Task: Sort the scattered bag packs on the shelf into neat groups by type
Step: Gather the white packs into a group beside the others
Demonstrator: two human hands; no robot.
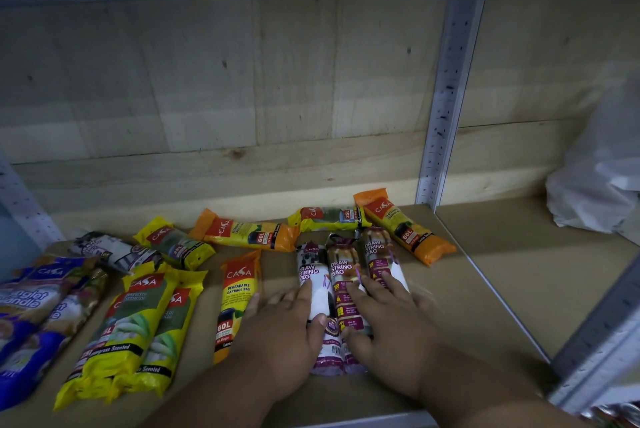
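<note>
Three white-and-maroon draw string bag packs (341, 275) lie side by side on the wooden shelf (485, 289), ends pointing away from me. My left hand (280, 330) rests flat on the leftmost pack and my right hand (384, 320) lies flat across the other two, fingers spread. An orange 60L pack (235, 303) lies just left of my left hand. Two yellow 25L packs (138, 330) sit together further left. More orange packs (246, 231) (405, 228) and yellow packs (175, 244) (329, 218) lie scattered towards the back.
Blue singlet-handle packs (31, 309) are piled at the far left, with a white patterned pack (114, 251) behind them. A grey metal upright (440, 122) divides the shelf. A white plastic bag (599, 181) sits in the right bay.
</note>
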